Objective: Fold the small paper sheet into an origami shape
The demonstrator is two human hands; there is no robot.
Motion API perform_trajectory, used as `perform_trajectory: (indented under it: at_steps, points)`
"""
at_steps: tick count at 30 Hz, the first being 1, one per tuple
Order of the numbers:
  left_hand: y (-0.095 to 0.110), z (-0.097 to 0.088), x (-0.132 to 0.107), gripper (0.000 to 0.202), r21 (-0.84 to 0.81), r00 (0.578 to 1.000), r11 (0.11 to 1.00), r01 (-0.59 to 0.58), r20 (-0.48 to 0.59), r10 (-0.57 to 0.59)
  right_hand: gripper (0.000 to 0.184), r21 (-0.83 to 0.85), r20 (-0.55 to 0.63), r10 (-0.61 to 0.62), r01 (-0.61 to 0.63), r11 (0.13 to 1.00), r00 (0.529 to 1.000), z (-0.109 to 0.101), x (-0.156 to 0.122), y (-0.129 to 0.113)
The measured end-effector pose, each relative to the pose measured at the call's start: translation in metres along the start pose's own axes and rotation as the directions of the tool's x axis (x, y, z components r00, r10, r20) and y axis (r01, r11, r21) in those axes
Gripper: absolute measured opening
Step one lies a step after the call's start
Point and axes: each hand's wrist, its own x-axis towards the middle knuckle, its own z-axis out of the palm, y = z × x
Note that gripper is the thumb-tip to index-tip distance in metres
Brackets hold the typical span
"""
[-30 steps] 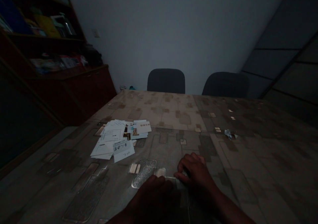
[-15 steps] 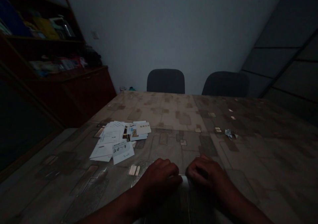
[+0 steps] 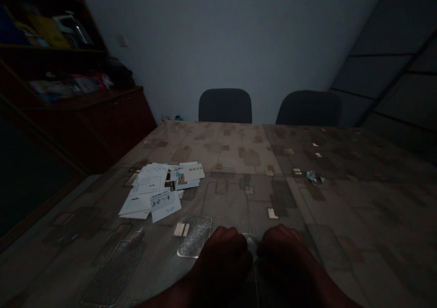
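Observation:
At the near edge of the table, my left hand and my right hand are curled close together, knuckles up. A small whitish piece of paper shows in the narrow gap, pinched between both hands; most of it is covered by the fingers. Left of the hands lies a loose pile of white cards and papers, some printed with dark characters or small pictures. The lower part of each hand is in deep shadow.
A patterned cloth covers the table. On its right side lies a small crumpled scrap. Two dark chairs, one a grey chair and another chair, stand behind the far edge. A loaded shelf cabinet is at the left.
My right hand has closed in tighter, its fingers now curled over the paper beside my left hand. Less of the white piece shows. The view has shifted slightly; the card pile looks unchanged.

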Motion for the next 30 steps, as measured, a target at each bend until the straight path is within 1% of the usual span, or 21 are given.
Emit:
perform_trajectory:
  at_steps: [2, 5, 7, 11, 15, 18, 20, 23, 25, 28, 30]
  points:
    - [0.001, 0.001, 0.001, 0.024, -0.012, 0.999, 1.000, -0.023, -0.034, 0.022, 0.013, -0.008, -0.003, -0.008, 0.008, 1.000, 1.000, 0.004, -0.001, -0.003]
    - [-0.001, 0.002, 0.002, 0.025, -0.008, 0.998, 1.000, 0.021, -0.059, -0.022, 0.012, 0.007, 0.001, -0.009, 0.009, 1.000, 1.000, 0.006, 0.000, -0.008]
    - [-0.001, 0.002, 0.002, 0.024, -0.015, 0.998, 0.999, 0.034, -0.058, -0.035, 0.012, 0.045, -0.011, -0.015, 0.015, 0.999, 1.000, 0.005, 0.000, -0.009]
    - [-0.001, 0.001, 0.003, 0.024, -0.025, 0.999, 1.000, 0.016, -0.029, -0.017, 0.014, 0.100, -0.016, -0.018, 0.019, 0.995, 1.000, 0.003, -0.001, -0.003]
    - [0.000, 0.001, 0.003, 0.024, -0.021, 1.000, 1.000, -0.014, -0.010, 0.014, 0.026, 0.150, -0.010, -0.052, 0.053, 0.987, 0.999, 0.001, 0.000, 0.003]
    - [0.000, -0.001, 0.003, 0.024, -0.038, 0.998, 0.998, -0.057, -0.041, 0.055, 0.031, 0.156, -0.012, -0.074, 0.075, 0.985, 0.997, 0.002, 0.001, 0.008]
    - [0.001, -0.003, 0.003, 0.025, -0.045, 0.996, 0.997, -0.063, -0.062, 0.060, 0.031, 0.128, 0.005, -0.077, 0.076, 0.989, 0.997, 0.002, 0.002, 0.010]
    - [0.000, -0.009, 0.006, 0.025, -0.031, 0.998, 0.999, -0.021, -0.065, 0.019, 0.030, 0.099, 0.032, -0.086, 0.083, 0.992, 0.996, 0.003, 0.003, 0.011]
    - [-0.001, -0.011, 0.008, 0.023, -0.024, 0.998, 1.000, 0.003, -0.061, -0.004, 0.028, 0.097, 0.039, -0.057, 0.053, 0.994, 0.998, 0.001, 0.005, 0.008]
    - [-0.002, -0.010, 0.010, 0.025, -0.019, 0.998, 1.000, 0.023, -0.053, -0.024, 0.026, 0.102, 0.032, -0.020, 0.016, 0.995, 0.999, -0.001, 0.005, 0.002]
    - [-0.001, -0.007, 0.009, 0.028, -0.011, 0.999, 0.999, 0.030, -0.039, -0.031, 0.026, 0.097, 0.002, -0.022, 0.022, 0.995, 1.000, -0.002, 0.005, -0.002]
